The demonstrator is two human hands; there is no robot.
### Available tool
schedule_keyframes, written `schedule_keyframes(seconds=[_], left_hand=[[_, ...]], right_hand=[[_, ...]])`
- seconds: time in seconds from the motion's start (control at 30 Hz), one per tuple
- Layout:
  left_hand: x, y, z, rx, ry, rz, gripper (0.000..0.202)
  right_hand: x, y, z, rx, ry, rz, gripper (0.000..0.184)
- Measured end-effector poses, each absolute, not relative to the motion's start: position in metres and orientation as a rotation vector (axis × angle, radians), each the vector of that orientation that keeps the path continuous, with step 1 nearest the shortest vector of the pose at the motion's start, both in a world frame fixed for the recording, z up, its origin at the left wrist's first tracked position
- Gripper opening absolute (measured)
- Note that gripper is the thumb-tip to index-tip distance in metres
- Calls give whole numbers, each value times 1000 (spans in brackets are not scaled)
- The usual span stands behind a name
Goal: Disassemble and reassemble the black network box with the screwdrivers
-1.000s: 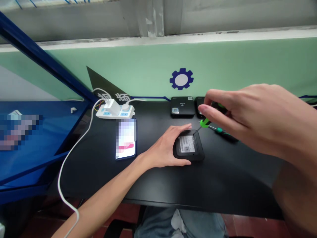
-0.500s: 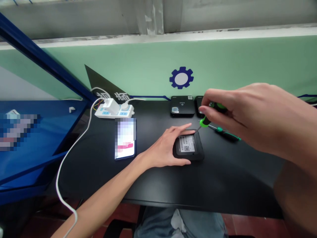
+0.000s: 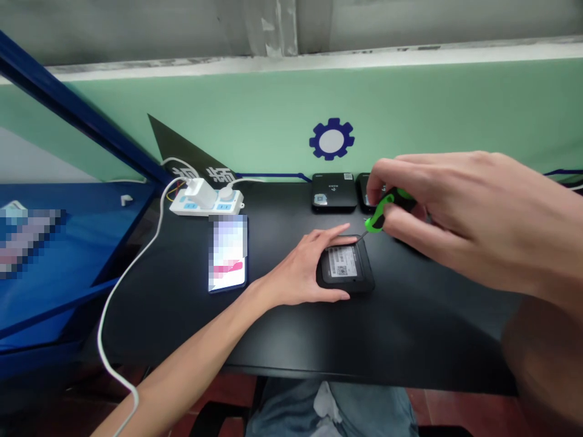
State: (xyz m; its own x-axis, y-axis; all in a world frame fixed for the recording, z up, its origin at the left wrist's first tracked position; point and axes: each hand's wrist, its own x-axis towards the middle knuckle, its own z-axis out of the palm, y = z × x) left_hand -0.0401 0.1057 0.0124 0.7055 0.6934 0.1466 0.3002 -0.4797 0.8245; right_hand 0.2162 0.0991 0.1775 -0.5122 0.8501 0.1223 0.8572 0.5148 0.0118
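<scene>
- With the left hand point(image 3: 303, 273) spread in a wide C, takes hold of a flat black box point(image 3: 350, 280), thumb along the near edge and a finger laid across the far edge.
- With the right hand point(image 3: 455, 206) closed, grips a green-and-black screwdriver point(image 3: 380, 212) between thumb and curled fingers, tilted with the handle up to the right and the thin shaft running down to the far right corner of the box; too small to tell exactly where the tip sits.
- Has the box lying flat on the black tabletop point(image 3: 282, 331), with a white printed label point(image 3: 342, 261) facing up, between the left thumb and fingers.
- Leaves two more black boxes beyond, side by side at the back: one in full view point(image 3: 334, 193), the other point(image 3: 364, 185) partly covered by the right hand.
- Has a phone point(image 3: 228, 254) lying to the left of the left hand, well apart from the box, screen lit and partly pixelated.
- Behind the phone, has a white power strip point(image 3: 207, 210) bearing a white charger point(image 3: 203, 194) and a round plug point(image 3: 226, 193).
- Has a white cable point(image 3: 102, 328) looping down at the left and crossing over the left forearm.
- Faces a green panel point(image 3: 250, 115) marked with a blue gear point(image 3: 319, 142).
</scene>
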Motion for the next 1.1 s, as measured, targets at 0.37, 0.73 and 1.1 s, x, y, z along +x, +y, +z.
schedule_keyframes(seconds=[0.37,0.73,1.1], left_hand=[[-40,107,12,2086,742,591,125],[-39,106,14,2079,742,589,126],[-39,109,7,2089,698,674,124]], right_hand=[[216,97,178,-1563,-2661,-192,36],[216,98,177,-1643,-2604,-298,49],[217,98,177,-1547,-2595,-212,41]])
